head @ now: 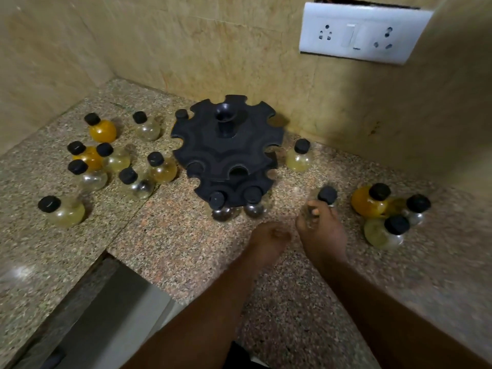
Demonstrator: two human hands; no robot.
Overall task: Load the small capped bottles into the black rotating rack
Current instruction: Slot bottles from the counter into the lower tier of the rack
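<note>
The black rotating rack point(226, 147) stands in the counter's back corner, two tiers of notched slots around a centre post. Two bottles point(254, 206) hang in the lower tier's front slots, and black caps show in a few other slots. My right hand point(320, 230) is shut on a small clear bottle with a black cap point(327, 195), just right of the rack's front. My left hand point(269, 239) is a loose fist beside it, holding nothing. Several loose capped bottles point(106, 161), clear, pale yellow and orange, stand left of the rack.
A cluster of three bottles point(383, 217) stands at the right, and one pale bottle point(299, 157) sits right of the rack. Tiled walls close the corner; a white switch plate point(362, 33) is on the wall. The granite counter point(173, 249) drops off at the lower left.
</note>
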